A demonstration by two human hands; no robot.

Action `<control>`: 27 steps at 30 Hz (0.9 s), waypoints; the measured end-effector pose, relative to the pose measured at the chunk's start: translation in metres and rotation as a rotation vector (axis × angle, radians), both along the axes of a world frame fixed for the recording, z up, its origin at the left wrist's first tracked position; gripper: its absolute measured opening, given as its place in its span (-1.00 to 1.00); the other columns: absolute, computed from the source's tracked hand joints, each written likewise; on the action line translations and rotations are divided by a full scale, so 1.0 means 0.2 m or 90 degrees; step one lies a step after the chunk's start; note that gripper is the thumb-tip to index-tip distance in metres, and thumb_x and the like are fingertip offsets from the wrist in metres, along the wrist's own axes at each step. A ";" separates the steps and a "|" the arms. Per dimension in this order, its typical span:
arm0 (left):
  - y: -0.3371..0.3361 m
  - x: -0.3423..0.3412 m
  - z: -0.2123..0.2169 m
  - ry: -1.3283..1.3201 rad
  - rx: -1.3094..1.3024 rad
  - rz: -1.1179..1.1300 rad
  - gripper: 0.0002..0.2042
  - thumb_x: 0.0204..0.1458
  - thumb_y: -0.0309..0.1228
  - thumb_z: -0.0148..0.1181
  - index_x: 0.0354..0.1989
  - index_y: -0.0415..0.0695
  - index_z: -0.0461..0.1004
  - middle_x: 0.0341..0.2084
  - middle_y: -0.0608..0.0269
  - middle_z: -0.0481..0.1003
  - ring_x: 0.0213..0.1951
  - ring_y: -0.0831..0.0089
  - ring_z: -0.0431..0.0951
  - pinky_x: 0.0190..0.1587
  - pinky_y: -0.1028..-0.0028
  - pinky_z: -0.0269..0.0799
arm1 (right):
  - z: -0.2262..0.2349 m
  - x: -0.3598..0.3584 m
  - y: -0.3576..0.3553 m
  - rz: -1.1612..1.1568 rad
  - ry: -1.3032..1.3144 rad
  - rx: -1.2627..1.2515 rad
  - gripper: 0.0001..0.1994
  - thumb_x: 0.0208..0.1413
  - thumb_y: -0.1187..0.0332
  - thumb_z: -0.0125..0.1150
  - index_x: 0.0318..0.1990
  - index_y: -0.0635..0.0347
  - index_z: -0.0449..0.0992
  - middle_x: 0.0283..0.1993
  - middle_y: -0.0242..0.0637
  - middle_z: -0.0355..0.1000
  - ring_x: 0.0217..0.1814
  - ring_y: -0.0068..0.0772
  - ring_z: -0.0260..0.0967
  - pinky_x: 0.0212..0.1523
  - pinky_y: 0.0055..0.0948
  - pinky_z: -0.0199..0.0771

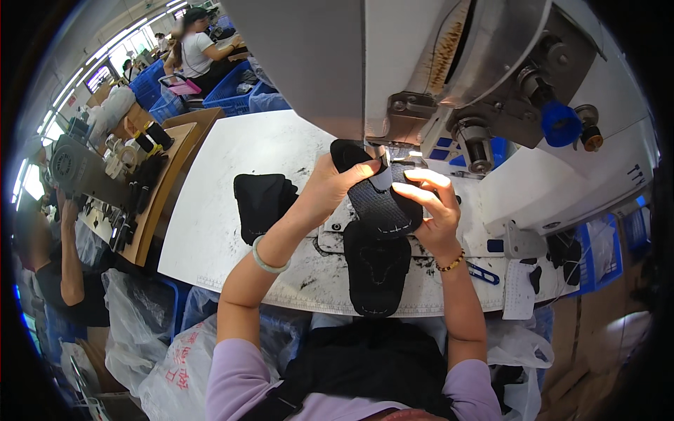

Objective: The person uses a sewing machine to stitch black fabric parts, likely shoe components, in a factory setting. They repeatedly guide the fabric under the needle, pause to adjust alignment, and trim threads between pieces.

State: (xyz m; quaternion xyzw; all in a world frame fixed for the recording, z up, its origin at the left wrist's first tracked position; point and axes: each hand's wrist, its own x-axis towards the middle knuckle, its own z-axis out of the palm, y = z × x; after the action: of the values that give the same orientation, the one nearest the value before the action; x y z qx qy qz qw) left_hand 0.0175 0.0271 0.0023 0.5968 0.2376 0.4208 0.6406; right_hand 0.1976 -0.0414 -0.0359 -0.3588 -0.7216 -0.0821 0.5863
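The left hand [331, 184] is pinched, its thumb [361, 172] pointing across toward the right hand [439, 219], whose fingers [425, 196] reach back toward it; below them, the left forearm [295, 226] slants inward and the right forearm [460, 298] rises steeply

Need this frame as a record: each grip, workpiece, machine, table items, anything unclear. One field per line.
Left grip: thumb on top of black mesh piece
Right grip: fingertips on its right side
Machine: white sewing machine, over the piece's far end
Table left: stack of black pieces
Table near edge: black padded piece, white stitch marks
Table right: blue tool
Unclear: needle position
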 end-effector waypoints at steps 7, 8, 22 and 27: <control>-0.10 -0.13 -0.02 0.059 0.019 0.004 -0.71 0.07 -0.30 0.16 -0.17 -0.29 0.45 -0.32 0.31 0.49 -0.26 0.62 0.44 -0.18 0.59 0.36 | -0.03 -0.01 -0.04 0.041 0.086 0.040 -0.88 -0.09 0.63 0.08 -0.36 0.27 0.49 -0.42 -0.26 0.43 -0.51 -0.47 0.39 -0.47 -0.58 0.38; -0.11 -0.16 -0.03 0.071 0.020 0.011 -0.70 0.06 -0.30 0.17 -0.16 -0.30 0.45 -0.32 0.31 0.49 -0.25 0.61 0.44 -0.18 0.59 0.37 | -0.01 -0.01 -0.06 0.069 0.083 -0.003 -0.90 -0.08 0.61 0.08 -0.39 0.28 0.49 -0.50 -0.29 0.42 -0.57 -0.49 0.37 -0.52 -0.60 0.35; -0.24 -0.24 -0.28 0.192 0.037 0.003 -0.67 0.05 -0.23 0.20 -0.32 -0.33 0.52 -0.52 0.31 0.50 -0.43 0.63 0.46 -0.41 0.62 0.37 | -0.10 -0.15 -0.12 0.371 0.394 -0.667 -0.80 0.10 0.44 0.19 -0.14 0.32 0.43 -0.27 -0.36 0.49 -0.33 -0.73 0.39 -0.40 -0.73 0.37; -0.27 -0.19 -0.31 0.172 0.029 -0.001 -0.68 0.03 -0.27 0.23 -0.27 -0.35 0.51 -0.47 0.29 0.52 -0.41 0.62 0.47 -0.38 0.59 0.40 | -0.12 -0.12 -0.17 0.371 0.421 -0.668 -0.79 0.12 0.47 0.16 -0.12 0.36 0.40 -0.23 -0.28 0.48 -0.25 -0.63 0.41 -0.22 -0.63 0.46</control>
State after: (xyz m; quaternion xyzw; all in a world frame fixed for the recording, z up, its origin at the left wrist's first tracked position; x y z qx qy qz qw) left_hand -0.0214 -0.0259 -0.0594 0.6625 0.3120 0.3412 0.5894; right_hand 0.1743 -0.0762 -0.0593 -0.3931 -0.5161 0.5535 0.5222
